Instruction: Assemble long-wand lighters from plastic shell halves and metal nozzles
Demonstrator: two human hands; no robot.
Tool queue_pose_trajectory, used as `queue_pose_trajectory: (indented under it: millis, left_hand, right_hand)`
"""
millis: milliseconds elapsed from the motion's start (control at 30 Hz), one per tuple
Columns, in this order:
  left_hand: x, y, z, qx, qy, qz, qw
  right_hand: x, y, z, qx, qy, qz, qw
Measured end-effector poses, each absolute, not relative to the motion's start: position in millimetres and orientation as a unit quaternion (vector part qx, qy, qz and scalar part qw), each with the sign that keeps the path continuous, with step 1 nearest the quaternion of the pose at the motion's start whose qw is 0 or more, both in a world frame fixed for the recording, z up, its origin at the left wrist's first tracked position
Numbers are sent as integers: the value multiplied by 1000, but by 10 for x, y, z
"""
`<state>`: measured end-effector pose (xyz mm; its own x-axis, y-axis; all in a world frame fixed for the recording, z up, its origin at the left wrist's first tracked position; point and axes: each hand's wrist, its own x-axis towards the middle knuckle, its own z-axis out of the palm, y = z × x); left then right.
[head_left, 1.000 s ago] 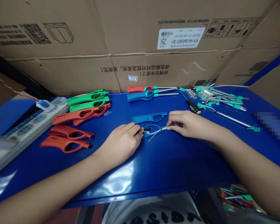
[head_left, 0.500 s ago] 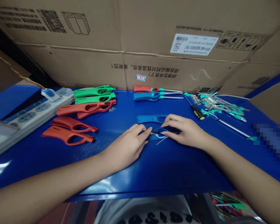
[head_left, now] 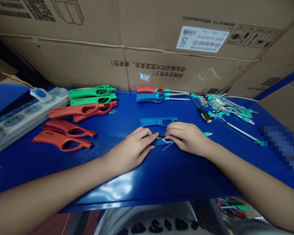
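Observation:
A blue lighter casing half (head_left: 159,142) lies on the table, mostly covered by my fingers. My left hand (head_left: 133,147) is closed at its left end, thumb and forefinger pressed together there. From the other side, my right hand (head_left: 189,138) pinches a small black part (head_left: 162,136) over the casing. White wires (head_left: 166,141) curl out beside this part, and a thin stick or tube (head_left: 167,147) juts toward me. A green tip (head_left: 207,133) shows beyond my right hand. Just behind lies the other blue casing half (head_left: 150,122), hollow side up.
Green casings (head_left: 88,93) and orange-red casings (head_left: 61,140) lie left, near a power strip (head_left: 31,111). Two lighters with metal tubes, one red (head_left: 152,89) and one blue (head_left: 149,97), sit behind. A screwdriver (head_left: 204,114) and piled metal-tube parts (head_left: 230,107) lie right. A cardboard box (head_left: 88,58) walls the back.
My right hand has moved in closer to my left, its fingers now pinched at the black part. The green tip has come into sight past it. The whole view has shifted slightly.

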<state>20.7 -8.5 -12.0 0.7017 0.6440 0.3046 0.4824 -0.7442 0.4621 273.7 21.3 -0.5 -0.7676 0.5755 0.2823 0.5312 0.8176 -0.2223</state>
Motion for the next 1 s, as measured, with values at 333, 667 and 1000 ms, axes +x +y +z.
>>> queue_pose_trajectory:
  millis: [333,667,1000]
  left_hand:
    - [240,-100,-84,921,308,196,133]
    - [255,-121,-94,909,330,206,146]
    - [253,-96,-129,901,323,239,161]
  right_hand:
    - [2715,169,-22,-293,-946,-31,134]
    - [2744,167,101,-318,-942,-53,94]
    - [2744,175,55,-340,-934,28,105]
